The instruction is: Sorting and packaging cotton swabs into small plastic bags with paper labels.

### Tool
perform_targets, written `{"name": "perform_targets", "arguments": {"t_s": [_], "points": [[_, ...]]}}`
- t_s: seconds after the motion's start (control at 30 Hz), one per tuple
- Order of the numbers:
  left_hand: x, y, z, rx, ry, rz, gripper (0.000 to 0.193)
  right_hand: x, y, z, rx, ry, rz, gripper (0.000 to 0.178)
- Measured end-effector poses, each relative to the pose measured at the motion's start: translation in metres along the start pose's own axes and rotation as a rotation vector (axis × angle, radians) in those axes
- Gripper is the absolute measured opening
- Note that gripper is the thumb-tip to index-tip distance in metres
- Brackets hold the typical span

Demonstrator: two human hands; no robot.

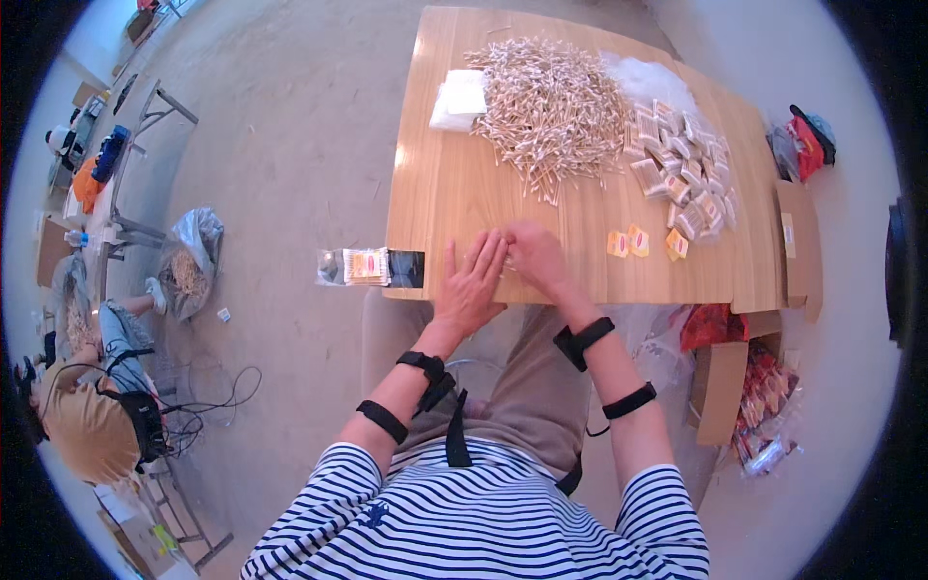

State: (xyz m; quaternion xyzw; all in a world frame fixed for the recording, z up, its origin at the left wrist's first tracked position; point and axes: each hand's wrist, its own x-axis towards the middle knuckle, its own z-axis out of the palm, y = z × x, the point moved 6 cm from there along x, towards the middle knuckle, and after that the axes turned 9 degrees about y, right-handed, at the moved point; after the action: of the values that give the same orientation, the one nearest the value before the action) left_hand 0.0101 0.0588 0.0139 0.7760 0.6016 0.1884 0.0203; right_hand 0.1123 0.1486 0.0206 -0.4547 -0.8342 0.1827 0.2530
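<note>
Co-worker [92, 435] at L, blk cables [184, 427] on flr [300, 164] nearby; red bag [805, 150] + cardbd box [802, 251] at R.

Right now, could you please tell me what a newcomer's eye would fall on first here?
Probably the big heap of cotton swabs on the wooden table, with small clear packs piled to its right. Then perhaps the left hand and right hand, close together by the table's near edge.

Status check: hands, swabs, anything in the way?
Left hand and right hand close together at near edge of table. Grip contents unclear. Loose swab pile beyond, apart from both hands.
</note>
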Motion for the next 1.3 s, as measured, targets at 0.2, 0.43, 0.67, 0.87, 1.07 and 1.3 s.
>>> {"name": "perform_targets", "arguments": {"t_s": [0.2,0.43,0.67,0.87,1.07,1.3], "points": [[0.0,0.005,-0.003,-0.024,0.033,0.0,0.106,0.028,0.075,-0.033,-0.418,0.216,0.59,0.022],[-0.001,0.005,-0.002,-0.008,0.047,0.0,0.107,0.026,0.099,-0.036,-0.292,0.215,0.651,0.017],[-0.002,0.004,0.0,0.016,0.016,-0.003,0.11,-0.017,0.092,-0.051,-0.224,0.262,0.566,0.013],[-0.002,0.005,-0.002,0.007,0.005,-0.004,0.112,-0.033,0.087,-0.058,-0.209,0.322,0.596,0.011],[-0.001,0.006,-0.002,0.008,0.011,-0.007,0.113,-0.047,0.083,-0.037,-0.24,0.329,0.553,0.008],[-0.001,0.006,-0.004,-0.001,0.008,-0.011,0.112,-0.043,0.058,-0.034,-0.222,0.261,0.404,0.009]]}}
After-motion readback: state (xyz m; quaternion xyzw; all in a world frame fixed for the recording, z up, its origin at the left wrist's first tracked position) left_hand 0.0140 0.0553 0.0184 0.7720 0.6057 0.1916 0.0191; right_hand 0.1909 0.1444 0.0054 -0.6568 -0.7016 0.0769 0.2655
